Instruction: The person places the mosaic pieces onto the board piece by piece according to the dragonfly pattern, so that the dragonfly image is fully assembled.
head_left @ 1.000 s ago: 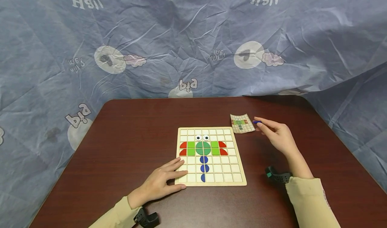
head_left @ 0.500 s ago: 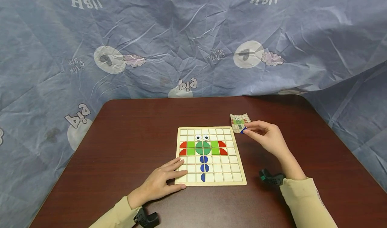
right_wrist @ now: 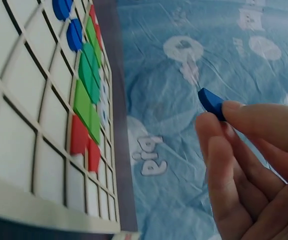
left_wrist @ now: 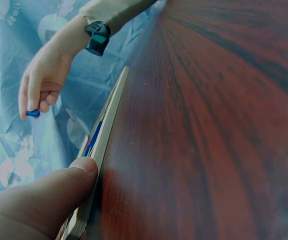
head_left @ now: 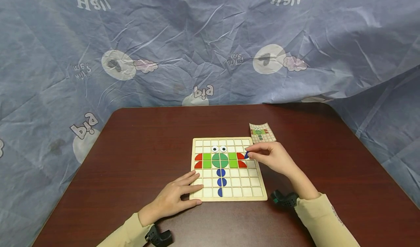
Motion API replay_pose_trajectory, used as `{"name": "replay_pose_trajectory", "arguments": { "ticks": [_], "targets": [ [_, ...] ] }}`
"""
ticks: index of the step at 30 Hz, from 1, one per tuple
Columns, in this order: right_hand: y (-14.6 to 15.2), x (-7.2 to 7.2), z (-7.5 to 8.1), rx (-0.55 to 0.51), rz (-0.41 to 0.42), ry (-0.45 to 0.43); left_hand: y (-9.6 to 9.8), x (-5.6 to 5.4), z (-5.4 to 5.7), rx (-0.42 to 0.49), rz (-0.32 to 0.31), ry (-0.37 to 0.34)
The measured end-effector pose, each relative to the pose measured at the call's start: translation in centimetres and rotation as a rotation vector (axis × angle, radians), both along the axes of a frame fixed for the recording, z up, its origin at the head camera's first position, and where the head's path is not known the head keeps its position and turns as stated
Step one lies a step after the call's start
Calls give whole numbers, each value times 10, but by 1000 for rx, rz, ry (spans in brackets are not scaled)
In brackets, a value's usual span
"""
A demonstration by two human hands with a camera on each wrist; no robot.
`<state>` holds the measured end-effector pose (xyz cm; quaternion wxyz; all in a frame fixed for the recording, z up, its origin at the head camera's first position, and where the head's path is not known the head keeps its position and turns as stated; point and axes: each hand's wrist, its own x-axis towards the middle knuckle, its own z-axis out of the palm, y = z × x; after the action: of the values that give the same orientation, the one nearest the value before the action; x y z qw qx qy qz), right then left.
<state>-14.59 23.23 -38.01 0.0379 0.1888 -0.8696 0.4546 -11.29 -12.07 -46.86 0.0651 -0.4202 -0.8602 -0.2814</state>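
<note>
A wooden grid board (head_left: pixel 242 182) lies on the table, bearing red, light green, dark green and blue tiles plus two eye pieces. In the bottom row sits a single blue half-round tile (head_left: pixel 220 192). My left hand (head_left: pixel 174 198) rests with spread fingers on the board's left edge; in the left wrist view the thumb (left_wrist: pixel 84 167) touches its rim. Between thumb and fingertips my right hand (head_left: pixel 273 157) pinches a blue half-round tile (right_wrist: pixel 212 103), held above the board's right side, near the red tiles (head_left: pixel 241 160). The right wrist view shows that tile off the board.
A small pattern card (head_left: pixel 262 132), slightly curled, lies beyond the board's far right corner. It carries a printed picture like the tile figure. The dark wooden table (head_left: pixel 147 141) ends at the back against a blue printed cloth (head_left: pixel 183 57).
With the blue half-round tile, my right hand has come left and nearer, from beside the pattern card to above the board's right side. The left hand stays put.
</note>
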Motion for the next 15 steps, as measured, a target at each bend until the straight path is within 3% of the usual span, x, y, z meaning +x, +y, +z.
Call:
{"name": "replay_pose_trajectory", "arguments": {
  "ticks": [7, 15],
  "targets": [
    [-20, 7, -1, -4, 93, -118, 0, 0, 0, -7, 5, -9],
    [-34, 8, -17, 51, 221, -133, -1, 0, -1, -5, 6, -10]
  ]
}}
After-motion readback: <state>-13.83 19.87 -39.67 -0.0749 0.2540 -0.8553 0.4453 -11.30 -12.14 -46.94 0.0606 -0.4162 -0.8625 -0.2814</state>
